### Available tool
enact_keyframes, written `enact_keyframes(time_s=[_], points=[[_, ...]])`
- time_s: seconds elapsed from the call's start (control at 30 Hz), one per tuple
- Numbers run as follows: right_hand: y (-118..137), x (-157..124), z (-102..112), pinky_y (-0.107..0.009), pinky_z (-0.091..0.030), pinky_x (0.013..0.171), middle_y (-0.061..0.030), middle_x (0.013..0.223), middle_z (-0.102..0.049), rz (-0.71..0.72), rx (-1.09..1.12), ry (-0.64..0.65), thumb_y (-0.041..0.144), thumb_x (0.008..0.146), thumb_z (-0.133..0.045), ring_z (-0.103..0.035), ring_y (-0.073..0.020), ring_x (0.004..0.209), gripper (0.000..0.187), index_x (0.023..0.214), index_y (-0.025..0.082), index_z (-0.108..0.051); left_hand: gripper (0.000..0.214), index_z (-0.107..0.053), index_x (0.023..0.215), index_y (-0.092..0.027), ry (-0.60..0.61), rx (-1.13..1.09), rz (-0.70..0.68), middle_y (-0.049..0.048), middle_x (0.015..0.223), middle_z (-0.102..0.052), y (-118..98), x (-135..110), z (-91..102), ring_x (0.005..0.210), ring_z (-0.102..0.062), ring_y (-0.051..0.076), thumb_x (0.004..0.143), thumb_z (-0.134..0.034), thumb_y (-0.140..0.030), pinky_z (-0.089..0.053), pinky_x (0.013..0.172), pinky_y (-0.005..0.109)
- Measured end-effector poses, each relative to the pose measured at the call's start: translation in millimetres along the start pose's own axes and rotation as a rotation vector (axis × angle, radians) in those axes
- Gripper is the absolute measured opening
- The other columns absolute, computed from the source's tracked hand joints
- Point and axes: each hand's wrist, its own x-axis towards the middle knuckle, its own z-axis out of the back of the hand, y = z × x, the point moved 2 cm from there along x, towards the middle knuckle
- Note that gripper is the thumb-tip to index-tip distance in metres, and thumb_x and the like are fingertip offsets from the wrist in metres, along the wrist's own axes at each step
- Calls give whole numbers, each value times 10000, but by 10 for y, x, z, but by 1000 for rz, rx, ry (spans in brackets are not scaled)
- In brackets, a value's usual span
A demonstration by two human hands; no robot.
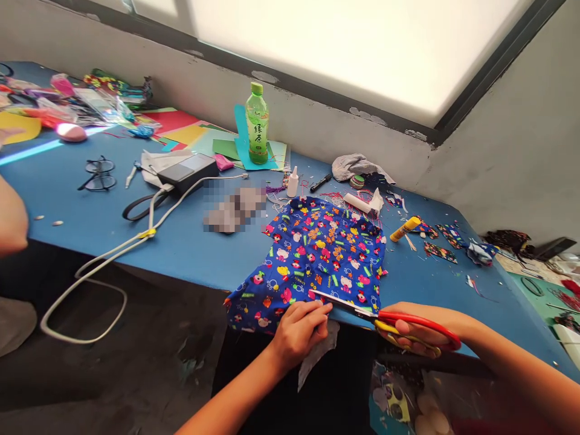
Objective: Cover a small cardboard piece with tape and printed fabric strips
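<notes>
A blue patterned fabric [321, 254] lies on the blue table [190, 241] and hangs over its front edge. My left hand [299, 329] is closed, pinching the fabric's lower edge together with a white paper piece [317, 353]. My right hand [417, 332] is closed in the red and yellow handles of scissors [385, 317]. The scissor blades point left and lie in the fabric's bottom edge, just right of my left hand.
A green tea bottle [257, 124], coloured paper sheets [190, 130], a glue stick [405, 229], a small white bottle [293, 182], a black marker [321, 182], glasses [97, 174], black scissors [142, 205], a charger with white cable [185, 172] and fabric scraps [453, 238] lie about. Another person's arm [11, 220] is at left.
</notes>
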Motion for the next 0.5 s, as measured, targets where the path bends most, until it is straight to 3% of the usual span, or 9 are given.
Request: enact_keyframes(time_s=[0.33,0.5], points=[[-201,71,-49,-153,-295,293,51,585,-441,-63,77,-44,785,757,-475,-380,-43,367,615,791,171,-483,181,-580,1019,-195,-29,-11,-56,49,883,-773,4,23,15,788,-724,150,872,-538,-98,-553,716,260],[-201,21,-107,-154,-334,393,8,776,-462,103,153,-18,866,710,-398,-357,-53,521,761,980,163,-507,186,-572,1018,-204,-21,-9,-72,45,887,-778,-52,71,23,793,-736,152,873,-532,-94,-555,719,255]])
